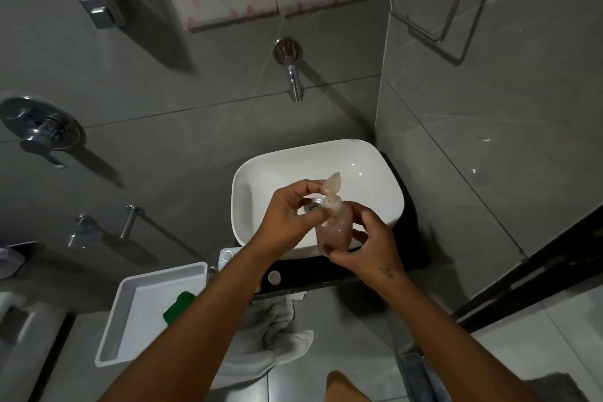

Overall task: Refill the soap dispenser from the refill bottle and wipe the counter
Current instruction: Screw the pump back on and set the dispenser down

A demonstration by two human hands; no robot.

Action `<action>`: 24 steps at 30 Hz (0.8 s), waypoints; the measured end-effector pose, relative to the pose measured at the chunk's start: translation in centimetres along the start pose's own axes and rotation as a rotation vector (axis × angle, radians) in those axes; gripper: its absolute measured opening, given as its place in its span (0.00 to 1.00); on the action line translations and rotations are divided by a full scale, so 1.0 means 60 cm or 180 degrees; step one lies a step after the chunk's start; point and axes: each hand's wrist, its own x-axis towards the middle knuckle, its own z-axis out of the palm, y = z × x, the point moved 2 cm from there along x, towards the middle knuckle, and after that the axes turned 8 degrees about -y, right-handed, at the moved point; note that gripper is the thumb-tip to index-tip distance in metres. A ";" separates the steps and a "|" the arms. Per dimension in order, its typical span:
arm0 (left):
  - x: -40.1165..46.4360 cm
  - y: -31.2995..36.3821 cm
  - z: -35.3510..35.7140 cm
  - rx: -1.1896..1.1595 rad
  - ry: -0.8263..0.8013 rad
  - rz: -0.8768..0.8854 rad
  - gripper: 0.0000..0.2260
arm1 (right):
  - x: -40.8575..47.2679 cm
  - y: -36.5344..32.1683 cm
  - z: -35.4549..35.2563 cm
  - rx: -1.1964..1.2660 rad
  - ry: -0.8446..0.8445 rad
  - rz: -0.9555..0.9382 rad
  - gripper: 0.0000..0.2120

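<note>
I hold a translucent soap dispenser [336, 228] with pinkish liquid over the front of the white basin [385, 173]. My right hand [368, 238] wraps the bottle's body from the right. My left hand [287, 209] pinches the pump collar just below the beige pump head [332, 184]. A white cloth [277, 336] hangs off the dark counter edge [326, 277] below my arms. No refill bottle is identifiable in view.
A chrome wall tap [292, 75] juts out above the basin. A white tray [146, 310] holding something green [179, 307] sits at the left. A small round cap [274, 277] lies on the counter. A glass partition [489, 173] stands at the right.
</note>
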 end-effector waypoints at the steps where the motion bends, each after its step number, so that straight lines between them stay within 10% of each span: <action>1: 0.001 0.001 -0.001 0.0072 0.0062 -0.0006 0.14 | 0.000 0.000 0.001 -0.0008 -0.0009 -0.0011 0.37; 24: -0.002 -0.010 -0.008 0.0250 0.0305 -0.0040 0.15 | 0.001 -0.005 0.015 -0.0038 -0.0002 -0.0076 0.39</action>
